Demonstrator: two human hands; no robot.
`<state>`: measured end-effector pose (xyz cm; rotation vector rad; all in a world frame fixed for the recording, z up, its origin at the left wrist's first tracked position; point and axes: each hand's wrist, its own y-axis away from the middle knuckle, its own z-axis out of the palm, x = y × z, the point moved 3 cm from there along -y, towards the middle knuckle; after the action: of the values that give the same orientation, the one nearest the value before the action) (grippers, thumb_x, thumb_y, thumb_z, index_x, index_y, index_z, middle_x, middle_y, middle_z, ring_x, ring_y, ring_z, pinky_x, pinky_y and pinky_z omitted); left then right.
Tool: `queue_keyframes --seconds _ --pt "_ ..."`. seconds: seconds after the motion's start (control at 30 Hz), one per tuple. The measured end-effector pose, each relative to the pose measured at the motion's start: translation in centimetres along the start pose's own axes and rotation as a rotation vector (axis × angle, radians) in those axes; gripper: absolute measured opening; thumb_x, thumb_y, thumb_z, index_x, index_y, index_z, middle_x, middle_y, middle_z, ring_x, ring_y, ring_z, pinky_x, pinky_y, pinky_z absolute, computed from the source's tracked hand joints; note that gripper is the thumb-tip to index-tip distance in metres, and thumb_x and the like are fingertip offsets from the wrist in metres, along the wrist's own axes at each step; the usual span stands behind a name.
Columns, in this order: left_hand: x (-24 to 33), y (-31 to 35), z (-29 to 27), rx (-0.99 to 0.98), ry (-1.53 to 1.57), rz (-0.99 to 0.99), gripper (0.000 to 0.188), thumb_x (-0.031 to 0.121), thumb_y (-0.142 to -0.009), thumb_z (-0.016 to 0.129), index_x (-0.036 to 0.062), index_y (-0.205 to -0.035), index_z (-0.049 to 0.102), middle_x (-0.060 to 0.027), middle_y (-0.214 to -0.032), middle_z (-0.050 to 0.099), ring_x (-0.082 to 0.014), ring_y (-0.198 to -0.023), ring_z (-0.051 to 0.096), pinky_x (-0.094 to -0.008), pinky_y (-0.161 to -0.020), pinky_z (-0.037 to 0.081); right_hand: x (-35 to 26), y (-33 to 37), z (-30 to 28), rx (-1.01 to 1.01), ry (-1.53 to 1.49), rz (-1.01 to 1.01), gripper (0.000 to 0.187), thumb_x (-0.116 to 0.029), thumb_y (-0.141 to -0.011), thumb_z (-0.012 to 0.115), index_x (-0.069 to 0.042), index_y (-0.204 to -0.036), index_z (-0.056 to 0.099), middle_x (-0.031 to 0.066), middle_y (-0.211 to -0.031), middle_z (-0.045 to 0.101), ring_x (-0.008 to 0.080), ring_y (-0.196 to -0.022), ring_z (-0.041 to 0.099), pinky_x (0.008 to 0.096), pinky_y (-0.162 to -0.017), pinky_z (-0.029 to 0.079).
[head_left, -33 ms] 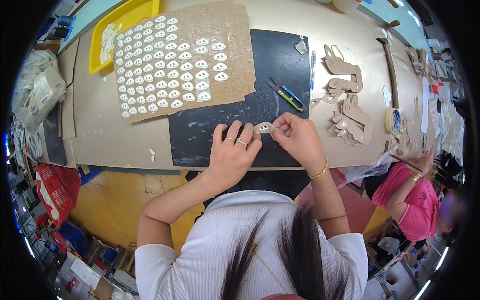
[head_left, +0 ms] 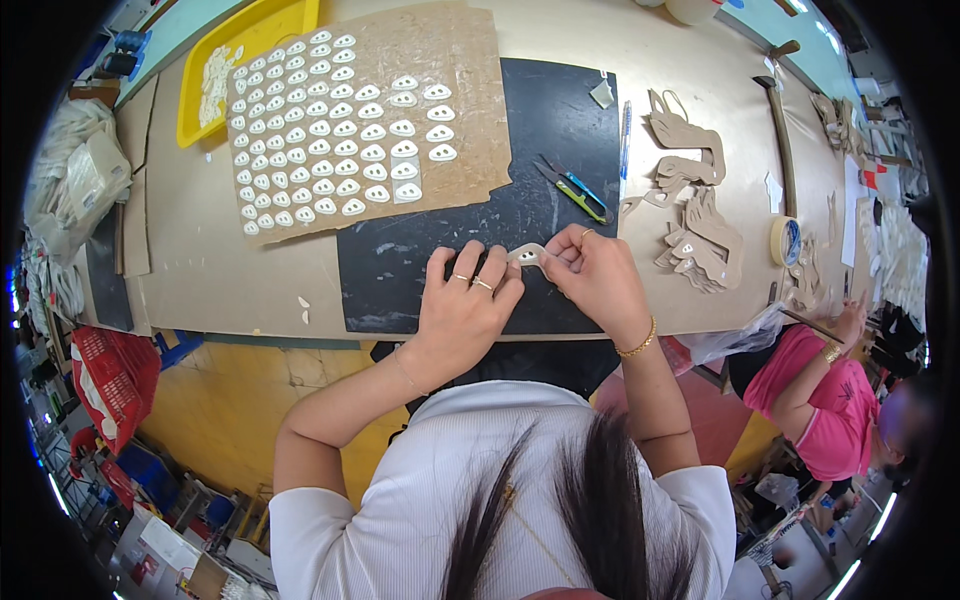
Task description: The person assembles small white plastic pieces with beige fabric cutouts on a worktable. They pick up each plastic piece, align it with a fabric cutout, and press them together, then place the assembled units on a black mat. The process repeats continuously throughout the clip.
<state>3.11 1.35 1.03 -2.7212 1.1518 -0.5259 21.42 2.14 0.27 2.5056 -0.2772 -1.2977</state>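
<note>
A beige cut-out piece (head_left: 517, 255) bearing a small white rounded-triangle patch with two dark holes is held between my hands, just over the black mat (head_left: 420, 290). My left hand (head_left: 467, 305) is closed on its left end, fingers bent and knuckles up. At the other end, my right hand (head_left: 598, 278) pinches it between thumb and fingers. Beyond the hands, similar white two-holed patches (head_left: 353, 207) lie in rows on a brown sheet (head_left: 450, 50). Thread snips (head_left: 580, 192) with blue and green handles rest on the mat, beyond my right hand.
Stacked beige cut-outs (head_left: 715, 225) lie at right, near a tape roll (head_left: 785, 242) and a hammer (head_left: 783, 130). A blue-and-white pen (head_left: 626, 150) borders the mat. The yellow tray (head_left: 190, 115) at far left holds white bits. A person in pink (head_left: 825, 425) works at right.
</note>
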Motion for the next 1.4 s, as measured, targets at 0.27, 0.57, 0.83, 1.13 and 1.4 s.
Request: queue_keyframes --seconds 0.27,0.57,0.83,1.13,1.4 --pt "-0.4 0.0 0.4 -0.009 -0.031 0.062 0.026 0.015 -0.085 0.062 0.004 -0.108 0.068 -0.0125 -0.121 0.06 -0.0288 -0.115 0.055 -0.0463 -0.095 0.042 -0.6 -1.1 -0.5 -0.04 0.0 0.069 0.014 -0.014 -0.082 0.075 0.0 -0.082 0.07 0.0123 -0.066 0.069 0.0253 -0.06 0.07 0.0344 -0.059 0.053" --pt "0.1 0.7 0.8 -0.07 -0.049 0.13 0.039 0.017 -0.086 0.057 -0.0044 -0.117 0.064 -0.0195 -0.133 0.06 -0.0307 -0.123 0.056 -0.0414 -0.103 0.042 -1.6 -2.1 -1.3 -0.082 0.27 0.003 0.021 -0.02 -0.082 0.079 -0.003 -0.078 0.069 0.0091 -0.062 0.066 0.0213 -0.055 0.065 0.0331 -0.055 0.049" --pt "0.6 0.6 0.6 -0.069 -0.029 0.096 0.046 0.011 -0.08 0.066 0.0007 -0.125 0.064 -0.0176 -0.135 0.059 -0.0319 -0.123 0.058 -0.0452 -0.102 0.043 -1.9 -1.6 -1.2 -0.012 0.281 0.0 0.021 -0.023 -0.083 0.079 -0.004 -0.078 0.07 0.0106 -0.064 0.067 0.0265 -0.06 0.067 0.0365 -0.058 0.049" --pt "0.2 0.4 0.9 -0.066 0.032 0.029 0.055 0.016 -0.078 0.068 -0.001 -0.13 0.062 -0.0141 -0.131 0.059 -0.0282 -0.123 0.054 -0.0432 -0.1 0.041 -1.9 -2.1 -1.2 -0.016 0.303 0.003 0.022 -0.023 -0.083 0.079 -0.004 -0.076 0.069 0.0101 -0.063 0.067 0.0261 -0.058 0.067 0.0362 -0.057 0.049" --pt "0.6 0.9 2.0 -0.046 0.029 -0.006 0.06 0.01 -0.071 0.072 0.0002 -0.129 0.063 -0.009 -0.133 0.057 -0.0252 -0.126 0.052 -0.0463 -0.099 0.037 -2.3 -1.0 -0.6 0.176 0.472 -0.157 0.025 -0.027 -0.08 0.081 -0.009 -0.074 0.066 0.008 -0.078 0.063 0.029 -0.081 0.062 0.0427 -0.076 0.044"
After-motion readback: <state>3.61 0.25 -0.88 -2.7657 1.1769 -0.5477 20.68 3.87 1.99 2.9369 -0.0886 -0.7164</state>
